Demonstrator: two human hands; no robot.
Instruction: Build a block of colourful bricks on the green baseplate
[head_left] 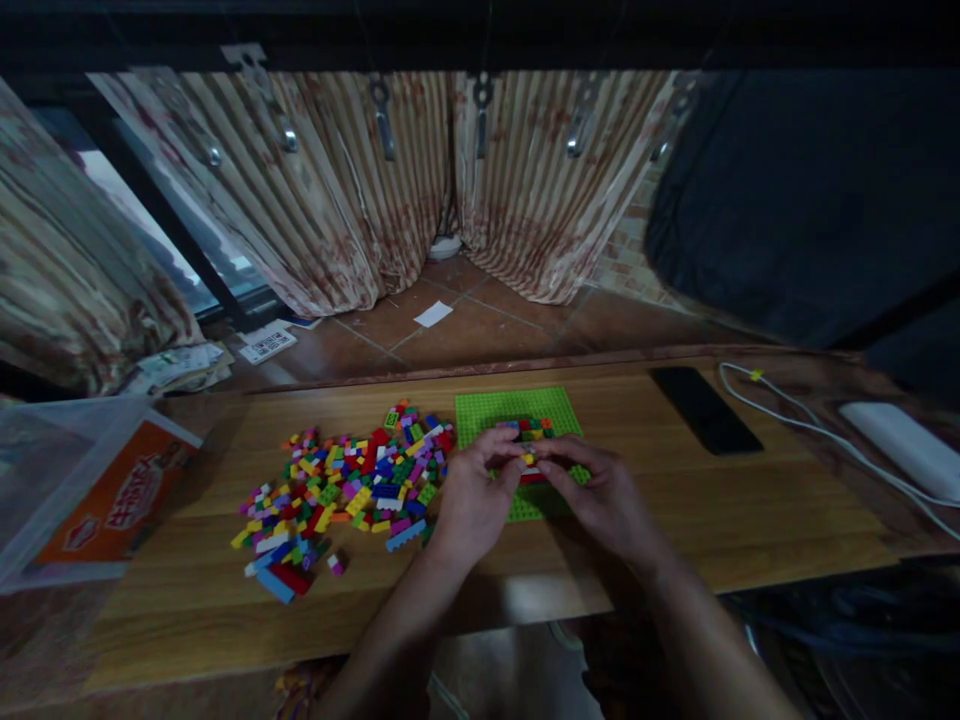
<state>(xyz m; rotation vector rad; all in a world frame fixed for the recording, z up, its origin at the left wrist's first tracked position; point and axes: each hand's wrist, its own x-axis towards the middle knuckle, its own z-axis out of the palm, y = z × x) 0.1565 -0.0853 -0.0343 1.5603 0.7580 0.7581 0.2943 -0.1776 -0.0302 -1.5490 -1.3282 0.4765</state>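
Note:
A bright green studded baseplate (517, 405) lies on the wooden table, bearing a small built row of coloured toy bricks (546, 424). Over its middle, my left hand (480, 492) and my right hand (604, 490) meet with bent fingers. Between their fingertips shows a small yellow toy brick (528, 459), pinched from both sides. Just below it, a red and white brick piece (534, 477) is partly visible; my fingers hide how it joins the rest. A green brick piece (578, 474) sits on the plate beside my right fingers.
A loose pile of mixed toy bricks (360, 480) spreads left of the baseplate. A black phone (705, 410) lies at right, near a white cable (817, 418) and a white power strip (904, 445). A clear plastic box (45, 440) with an orange label stands at far left.

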